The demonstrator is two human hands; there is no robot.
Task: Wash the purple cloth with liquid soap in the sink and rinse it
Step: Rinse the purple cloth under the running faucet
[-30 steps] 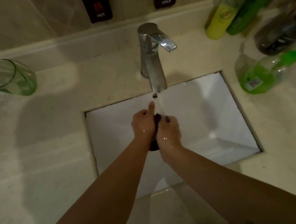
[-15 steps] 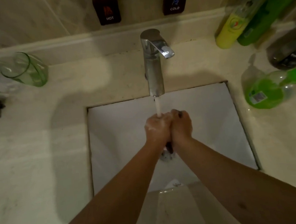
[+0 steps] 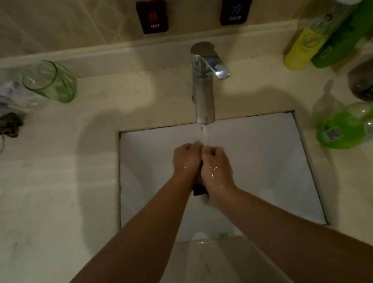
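Observation:
Over the white sink (image 3: 274, 167), my left hand (image 3: 186, 159) and my right hand (image 3: 216, 165) are pressed together, fingers curled round the purple cloth (image 3: 198, 188). Only a dark end of the cloth shows, hanging below my wrists; the rest is hidden between my palms. Water runs from the chrome tap (image 3: 203, 85) and lands where my knuckles meet. Both hands are wet. A green liquid soap bottle (image 3: 348, 129) lies on the counter to the right of the sink.
A green glass (image 3: 52, 82) stands at the back left, with clutter and a dark object (image 3: 4, 125) beside it. Yellow (image 3: 302, 50) and green (image 3: 348, 32) bottles and a dark jar (image 3: 371, 80) crowd the back right. HOT and COLD tags hang on the wall.
My hands have stayed together under the running water, working the cloth and shifting slightly. A second ago my left forefinger pointed up; now both hands are curled. The view tilted.

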